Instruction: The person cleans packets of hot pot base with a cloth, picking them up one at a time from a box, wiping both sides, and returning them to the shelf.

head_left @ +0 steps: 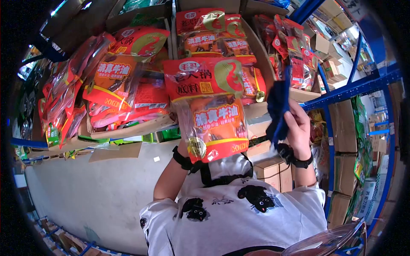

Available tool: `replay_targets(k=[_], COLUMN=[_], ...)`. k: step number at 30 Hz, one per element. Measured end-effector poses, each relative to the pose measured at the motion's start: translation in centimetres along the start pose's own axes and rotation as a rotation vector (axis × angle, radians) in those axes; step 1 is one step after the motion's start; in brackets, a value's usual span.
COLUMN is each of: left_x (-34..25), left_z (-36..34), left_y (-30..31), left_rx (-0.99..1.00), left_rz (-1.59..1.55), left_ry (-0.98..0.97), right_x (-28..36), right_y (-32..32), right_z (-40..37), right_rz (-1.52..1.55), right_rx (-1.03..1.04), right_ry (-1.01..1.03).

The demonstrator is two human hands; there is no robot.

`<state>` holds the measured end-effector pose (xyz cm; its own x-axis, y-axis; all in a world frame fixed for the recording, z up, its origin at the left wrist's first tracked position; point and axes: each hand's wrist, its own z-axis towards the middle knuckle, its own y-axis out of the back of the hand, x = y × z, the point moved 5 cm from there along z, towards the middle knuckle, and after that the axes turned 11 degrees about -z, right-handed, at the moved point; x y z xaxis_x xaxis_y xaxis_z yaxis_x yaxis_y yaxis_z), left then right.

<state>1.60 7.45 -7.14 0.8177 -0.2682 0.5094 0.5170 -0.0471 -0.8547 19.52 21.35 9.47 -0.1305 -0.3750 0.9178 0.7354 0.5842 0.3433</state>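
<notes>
A red and orange food packet (213, 111) with yellow lettering is held upright in front of the chest. My left hand is behind this packet, its fingers hidden; only the forearm and wristband show below it. On the right, my right hand (297, 126) is raised with its fingers closed on a dark blue cloth (278, 109), which hangs beside the packet without touching it. Similar red packets fill the open carton (265, 64) just behind.
More red packets (115, 81) stand in cartons at the left, and others (294, 51) at the back right. A blue shelf beam (354, 87) crosses the right side. Brown boxes (269, 173) sit low behind my right forearm. Grey floor (94, 183) shows at lower left.
</notes>
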Motion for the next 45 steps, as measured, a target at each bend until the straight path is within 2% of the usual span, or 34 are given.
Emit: replay_targets(k=[2, 4, 6, 7, 9, 12, 14, 16, 17, 18, 20, 24, 26, 27, 29, 30, 32, 34, 36, 38, 39, 40, 41, 42, 45], left_x=[0.1, 0.5, 0.9, 1.2, 1.5, 1.9, 2.1, 2.0, 2.0, 1.9, 1.8, 1.8, 1.8, 1.7, 1.7, 1.7, 1.7, 1.6, 1.5, 1.2, 1.1, 1.0, 1.2, 1.1, 1.3], left_z=[0.1, 0.4, 0.4, 0.4, 0.1, -0.9, -1.6, -2.0, -2.0, -2.1, -2.1, -2.3, -2.5, -2.5, -2.7, -2.7, -2.7, -2.7, -2.8, -2.9, -2.9, -2.9, -3.2, -3.2, -3.2], left_y=[0.7, 1.0, 0.5, 0.1, -0.5, -0.4, 0.1, 0.5, 1.0, 1.2, 1.4, 1.4, 0.9, 0.7, 0.5, 0.4, 0.3, 0.2, 0.4, 0.9, 0.9, 0.8, 0.2, -0.2, -0.6], left_rx=[-0.042, -0.075, -0.084, -0.083, -0.086, -0.108, -0.128, -0.139, -0.147, -0.149, -0.149, -0.154, -0.152, -0.153, -0.159, -0.161, -0.164, -0.161, -0.157, -0.153, -0.116, -0.059, 0.053, 0.056, -0.115], left_rz=[0.149, 0.267, 0.334, 0.356, 0.376, 0.365, 0.355, 0.345, 0.347, 0.346, 0.351, 0.35, 0.36, 0.365, 0.368, 0.368, 0.371, 0.379, 0.387, 0.424, 0.405, 0.369, 0.199, 0.205, 0.301], left_ry=[-0.082, -0.164, -0.237, -0.266, -0.305, -0.327, -0.327, -0.328, -0.327, -0.326, -0.332, -0.338, -0.351, -0.358, -0.367, -0.37, -0.382, -0.393, -0.407, -0.442, -0.459, -0.477, -0.478, -0.48, -0.482], right_x=[3.7, 6.6, 6.5, 5.5, 2.8, 1.3, -0.2, -2.9, -4.7, -4.6, -4.9, -6.6, -7.9, -7.4, -5.1, -3.4, 1.3, 3.9, 4.0, 2.2, 1.0, -0.3, -0.7, -0.7, -2.1], right_y=[-2.5, -5.3, -8.8, -10.2, -13.6, -15.1, -15.1, -14.3, -13.6, -12.7, -10.8, -7.5, -5.6, -5.6, -4.8, -5.3, -6.5, -9.4, -13.5, -17.7, -18.7, -19.6, -20.1, -20.0, -19.0], right_z=[1.3, 3.1, 4.4, 5.1, 4.8, 4.5, 4.7, 5.1, 5.1, 5.1, 5.6, 6.0, 6.9, 7.2, 8.4, 8.8, 9.7, 9.9, 9.0, 7.1, 6.2, 5.4, 5.1, 5.5, 6.9], right_rz=[-0.147, -0.406, -0.473, -0.465, -0.574, -0.662, -0.605, -0.812, -0.932, -0.932, -0.934, -0.842, -0.924, -0.926, -1.06, -1.058, -0.656, -0.483, -0.4, -0.554, -0.554, -0.708, -0.86, -0.859, -0.869], right_rx=[0.159, 0.392, 0.538, 0.539, 0.715, 0.725, 0.765, 0.716, 0.69, 0.693, 0.681, 0.573, 0.445, 0.443, 0.265, 0.261, 0.092, 0.208, 0.417, 0.802, 0.799, 0.708, 0.61, 0.606, 0.743], right_ry=[0.071, 0.302, 0.401, 0.394, 0.59, 0.674, 0.653, 0.5, 0.685, 0.692, 0.417, 0.429, 0.307, 0.312, 0.265, 0.268, 0.332, 0.448, 0.505, 0.498, 0.504, 0.626, 0.745, 0.751, 0.661])
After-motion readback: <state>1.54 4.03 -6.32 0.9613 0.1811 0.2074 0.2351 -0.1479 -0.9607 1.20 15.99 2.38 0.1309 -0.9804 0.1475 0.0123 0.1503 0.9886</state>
